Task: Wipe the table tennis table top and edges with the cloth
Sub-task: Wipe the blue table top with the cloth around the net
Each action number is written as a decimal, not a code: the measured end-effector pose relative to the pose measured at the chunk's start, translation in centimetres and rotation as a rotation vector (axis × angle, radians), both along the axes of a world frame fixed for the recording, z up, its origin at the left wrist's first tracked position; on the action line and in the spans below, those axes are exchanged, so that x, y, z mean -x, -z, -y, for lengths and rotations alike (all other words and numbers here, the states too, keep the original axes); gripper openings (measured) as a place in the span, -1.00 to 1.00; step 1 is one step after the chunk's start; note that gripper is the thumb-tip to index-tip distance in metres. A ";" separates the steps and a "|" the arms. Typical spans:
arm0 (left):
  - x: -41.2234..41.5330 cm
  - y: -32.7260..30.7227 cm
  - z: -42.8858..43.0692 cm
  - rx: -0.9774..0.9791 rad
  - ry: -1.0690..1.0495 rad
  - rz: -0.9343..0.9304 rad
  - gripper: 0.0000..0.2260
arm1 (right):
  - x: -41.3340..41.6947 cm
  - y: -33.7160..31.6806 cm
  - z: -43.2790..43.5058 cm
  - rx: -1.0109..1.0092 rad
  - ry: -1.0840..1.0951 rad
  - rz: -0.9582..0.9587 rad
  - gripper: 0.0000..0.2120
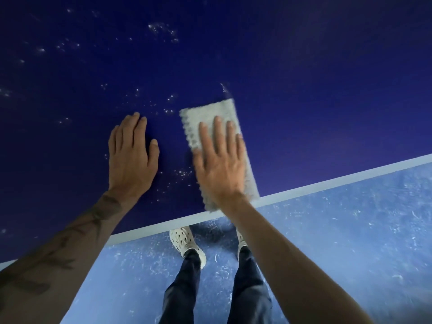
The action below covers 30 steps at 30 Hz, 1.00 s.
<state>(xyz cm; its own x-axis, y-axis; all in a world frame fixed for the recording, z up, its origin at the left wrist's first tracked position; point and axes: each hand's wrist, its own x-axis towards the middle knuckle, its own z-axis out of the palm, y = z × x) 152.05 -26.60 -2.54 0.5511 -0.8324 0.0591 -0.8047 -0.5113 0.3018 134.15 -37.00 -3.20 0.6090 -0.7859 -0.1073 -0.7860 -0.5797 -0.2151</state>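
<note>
Dark blue matte table tennis worktop (304, 90) filled most of the view, its white painted edge line (327, 183) running diagonally near the person. Just inside that line lay the pale grey rectangular cloth (210, 111), fuzzy, with a scalloped left border, its near end reaching the line. The right hand (219, 169) pressed it flat, fingers straight and spread, probably to load the stroke evenly. The left hand (133, 157) rested palm-down beside it, fingers straight, holding nothing, seemingly bracing the lean. White dusty specks (163, 31) dotted the surface left of and beyond the cloth. Below were a scuffed light blue floor (350, 230) and 2 cream perforated clogs (184, 242).
</note>
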 end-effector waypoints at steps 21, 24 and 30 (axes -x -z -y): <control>-1.0 0.9 -0.9 0.010 0.021 0.008 -0.55 | 2.5 -0.2 -2.2 -0.033 -0.005 -0.091 -0.41; -1.0 0.6 -0.7 0.004 0.011 -0.011 -0.54 | 0.7 -0.6 2.4 -0.005 0.176 -0.080 -0.40; -1.2 0.7 -0.9 0.017 0.014 0.013 -0.55 | -5.0 -0.4 -1.7 -0.010 0.031 -0.031 -0.40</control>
<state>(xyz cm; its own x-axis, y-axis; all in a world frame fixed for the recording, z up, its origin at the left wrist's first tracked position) 153.29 -25.74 -3.28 0.5383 -0.8389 0.0798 -0.8156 -0.4948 0.3000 139.12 -35.31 -2.84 0.5806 -0.8031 -0.1337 -0.8099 -0.5530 -0.1955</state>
